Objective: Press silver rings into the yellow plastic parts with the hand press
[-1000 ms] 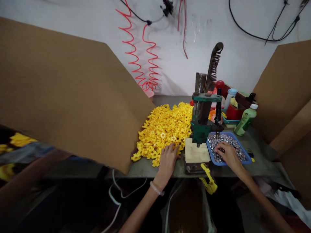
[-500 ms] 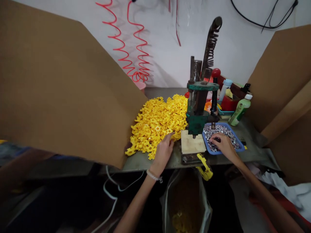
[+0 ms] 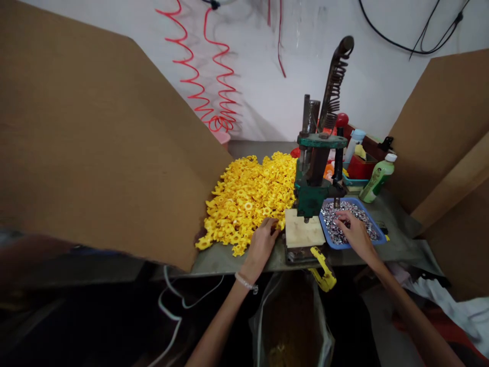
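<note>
My left hand (image 3: 262, 242) is at the lower right edge of a heap of yellow flower-shaped plastic pieces (image 3: 248, 196). Its fingers are bent together, and whatever lies between their tips is hidden. Over a blue tray (image 3: 382, 238) of small shiny metallic parts (image 3: 349, 208), my right hand (image 3: 355, 234) has thumb and forefinger drawn close in a pinch; anything in it is too small to tell. Between my hands stands a green hand press (image 3: 311, 196), its punch above a pale block (image 3: 303, 232).
A yellow handle-like part (image 3: 324, 270) juts from the table's front edge, above an open bag (image 3: 290, 316). Cardboard panels (image 3: 99, 137) flank the table. A green bottle (image 3: 378, 178) stands behind the tray. Red coiled hoses (image 3: 225, 86) hang at the wall.
My left hand's outstretched forefinger has curled in at the heap's edge. My right hand has shifted slightly over the tray, its fingers still close together. The view has tilted slightly upward.
</note>
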Tool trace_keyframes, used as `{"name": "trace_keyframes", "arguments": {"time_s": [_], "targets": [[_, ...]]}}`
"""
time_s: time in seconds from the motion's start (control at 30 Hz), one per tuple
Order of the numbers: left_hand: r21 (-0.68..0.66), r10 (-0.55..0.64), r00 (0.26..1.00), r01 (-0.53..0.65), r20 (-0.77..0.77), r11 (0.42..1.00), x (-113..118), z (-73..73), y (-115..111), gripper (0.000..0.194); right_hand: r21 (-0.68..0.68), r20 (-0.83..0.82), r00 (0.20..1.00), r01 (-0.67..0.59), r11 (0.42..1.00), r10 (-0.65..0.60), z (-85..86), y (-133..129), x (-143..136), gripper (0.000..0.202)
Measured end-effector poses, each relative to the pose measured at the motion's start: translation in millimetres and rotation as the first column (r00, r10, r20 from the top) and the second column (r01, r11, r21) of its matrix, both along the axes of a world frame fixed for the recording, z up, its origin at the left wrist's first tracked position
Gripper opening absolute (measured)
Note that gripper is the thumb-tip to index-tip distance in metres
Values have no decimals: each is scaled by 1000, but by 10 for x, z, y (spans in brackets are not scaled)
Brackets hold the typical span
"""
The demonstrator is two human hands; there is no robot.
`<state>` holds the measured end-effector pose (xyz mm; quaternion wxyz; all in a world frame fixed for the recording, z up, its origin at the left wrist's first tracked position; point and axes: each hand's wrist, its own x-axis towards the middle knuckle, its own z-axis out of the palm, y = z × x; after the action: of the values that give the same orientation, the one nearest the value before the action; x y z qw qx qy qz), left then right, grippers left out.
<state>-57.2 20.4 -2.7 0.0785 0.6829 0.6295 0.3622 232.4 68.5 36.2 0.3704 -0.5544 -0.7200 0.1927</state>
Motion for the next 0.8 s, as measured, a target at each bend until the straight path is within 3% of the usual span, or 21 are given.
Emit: {"name": "trace_keyframes", "arguments": {"time_s": [0.17, 0.37, 0.53, 0.67, 0.8], "targets": [[-19, -73, 985, 70, -155, 997, 0, 135, -57, 56, -11, 17, 1000, -20, 1000, 21, -11, 5, -7, 24], [-70, -94, 956, 77, -278, 995, -28, 202, -60, 49, 5, 36, 999, -25, 1000, 25, -41, 10, -15, 25], [-81, -201, 915, 184, -350, 980, -23, 161, -83, 47, 13, 39, 999, -35, 999, 34, -20, 0, -25, 24], [-8, -147, 933, 153, -328, 988, -63, 160, -106, 42, -7, 24, 999, -40, 999, 40, 0, -14, -24, 24], [159, -32, 984, 60, -175, 986, -81, 232, -125, 44, -21, -20, 999, -49, 999, 49, 4, 4, -7, 26]]}}
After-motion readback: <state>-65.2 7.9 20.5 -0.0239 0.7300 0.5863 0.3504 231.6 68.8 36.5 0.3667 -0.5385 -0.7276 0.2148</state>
